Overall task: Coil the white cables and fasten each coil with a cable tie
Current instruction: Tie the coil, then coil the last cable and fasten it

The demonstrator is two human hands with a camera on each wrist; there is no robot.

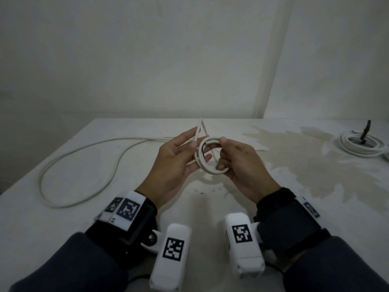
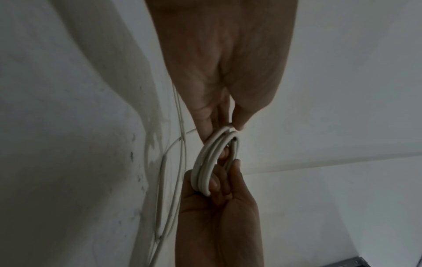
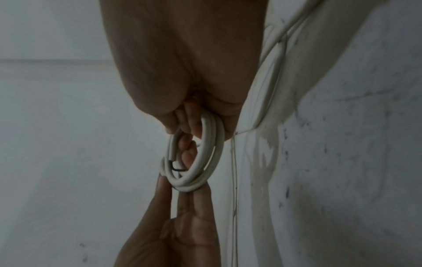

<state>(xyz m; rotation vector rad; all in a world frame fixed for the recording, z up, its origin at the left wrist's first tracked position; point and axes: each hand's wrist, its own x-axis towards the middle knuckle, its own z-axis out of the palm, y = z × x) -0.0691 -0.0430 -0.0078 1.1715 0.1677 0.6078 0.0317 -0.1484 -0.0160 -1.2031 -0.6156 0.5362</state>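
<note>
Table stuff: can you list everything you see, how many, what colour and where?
coil: one, white, held up over the table between both hands.
loose cable: one long white run, looping across the left of the table toward the coil.
tied coil: one, white, far right of the table, with a black tie sticking up from it.
table: one, white, with brownish stains on its right half.
walls: white, behind the table.
wrist cameras: two, white with black square markers, on dark straps.
left hand: holds the coil's left side.
right hand: grips the coil's right side.
</note>
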